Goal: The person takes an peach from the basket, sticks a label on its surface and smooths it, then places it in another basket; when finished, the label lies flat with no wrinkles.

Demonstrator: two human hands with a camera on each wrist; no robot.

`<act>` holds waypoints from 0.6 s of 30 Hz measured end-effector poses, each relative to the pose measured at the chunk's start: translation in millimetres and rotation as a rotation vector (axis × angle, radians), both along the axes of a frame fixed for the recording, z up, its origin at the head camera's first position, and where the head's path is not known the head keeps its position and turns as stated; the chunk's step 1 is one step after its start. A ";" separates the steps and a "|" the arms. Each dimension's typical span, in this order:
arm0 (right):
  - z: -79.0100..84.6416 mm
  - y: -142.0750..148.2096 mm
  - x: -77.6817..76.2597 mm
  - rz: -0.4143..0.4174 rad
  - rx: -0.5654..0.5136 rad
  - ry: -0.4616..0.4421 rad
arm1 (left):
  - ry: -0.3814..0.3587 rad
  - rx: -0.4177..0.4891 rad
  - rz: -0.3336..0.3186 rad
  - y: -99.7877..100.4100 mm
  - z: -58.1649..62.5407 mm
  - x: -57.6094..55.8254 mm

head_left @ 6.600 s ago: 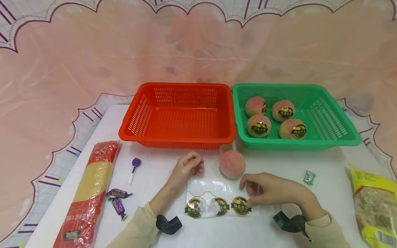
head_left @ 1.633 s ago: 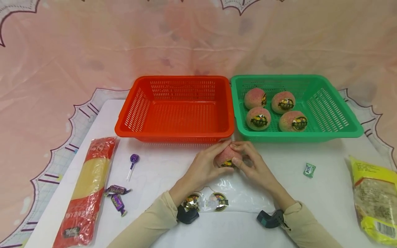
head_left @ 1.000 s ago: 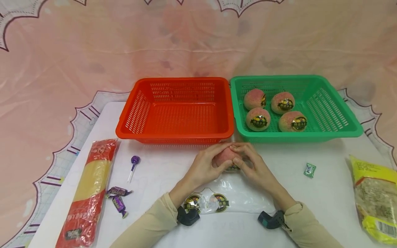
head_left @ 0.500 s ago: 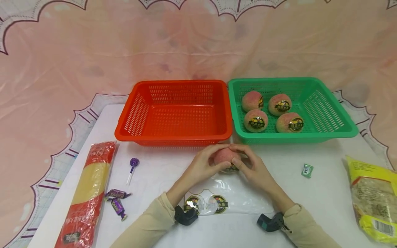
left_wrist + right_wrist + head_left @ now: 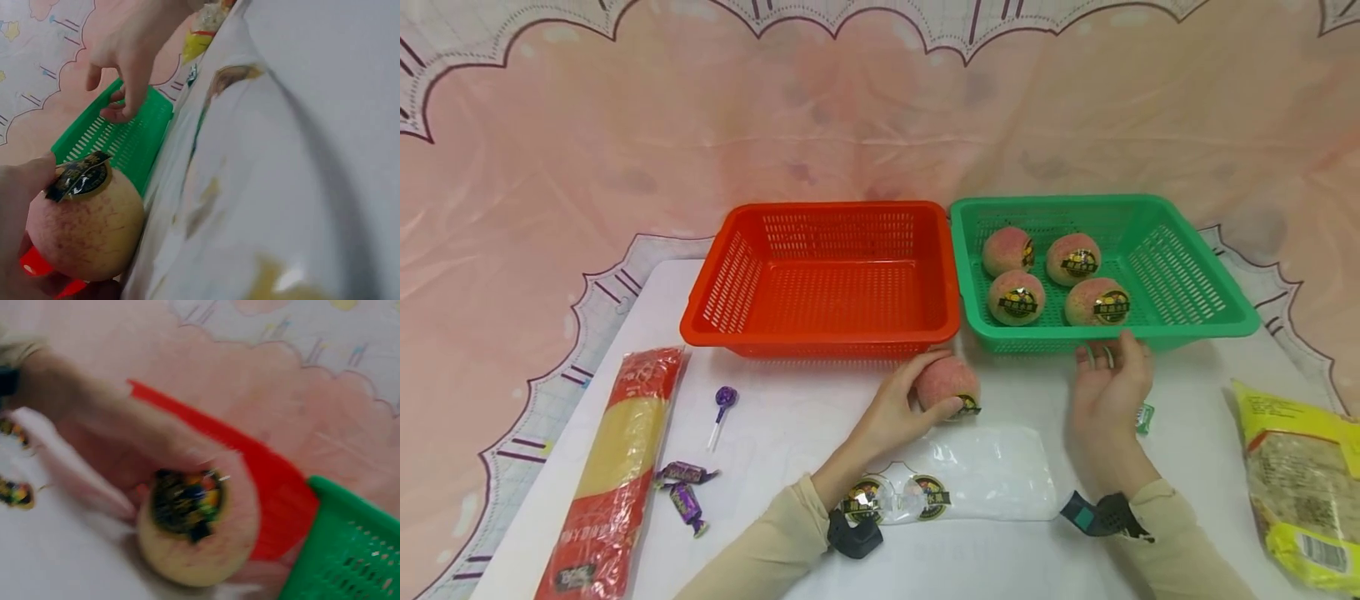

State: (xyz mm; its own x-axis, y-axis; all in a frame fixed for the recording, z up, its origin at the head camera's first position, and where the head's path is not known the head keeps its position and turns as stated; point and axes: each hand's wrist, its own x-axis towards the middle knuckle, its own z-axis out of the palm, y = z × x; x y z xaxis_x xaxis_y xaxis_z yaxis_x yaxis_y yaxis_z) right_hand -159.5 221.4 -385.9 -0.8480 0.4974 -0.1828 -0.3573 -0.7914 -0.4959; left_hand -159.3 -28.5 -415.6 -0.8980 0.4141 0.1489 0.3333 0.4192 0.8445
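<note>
On the white table in the head view, my left hand (image 5: pixel 891 412) grips a pink peach (image 5: pixel 946 382) from its left side, thumb across the front. A black round sticker (image 5: pixel 967 405) sits low on that peach; its banner end sticks out in the left wrist view, where the thumb touches the sticker (image 5: pixel 81 178). My right hand (image 5: pixel 1111 392) is away from the peach, in front of the green basket (image 5: pixel 1195 327), fingers loosely bent and holding nothing. Below the peach lies a clear sticker sheet (image 5: pixel 992 475) with two stickers at its left, partly behind my left wrist.
Several stickered peaches (image 5: pixel 1017 297) lie in the green basket. Beside it stands a red basket (image 5: pixel 820 339). At left are a long noodle-like packet (image 5: pixel 613 467), a lollipop (image 5: pixel 724 400) and two purple candies (image 5: pixel 685 500). At right are a green candy (image 5: pixel 1144 418) and a yellow bag (image 5: pixel 1300 483).
A sticker has gone from the sheet onto the peach. Both hands held the peach half a second ago; now my right hand has let go and moved right. My left hand keeps its grip.
</note>
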 end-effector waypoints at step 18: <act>14.8 29.8 -2.1 -0.100 -0.004 -0.136 | -0.107 0.187 -0.090 17.7 27.8 11.7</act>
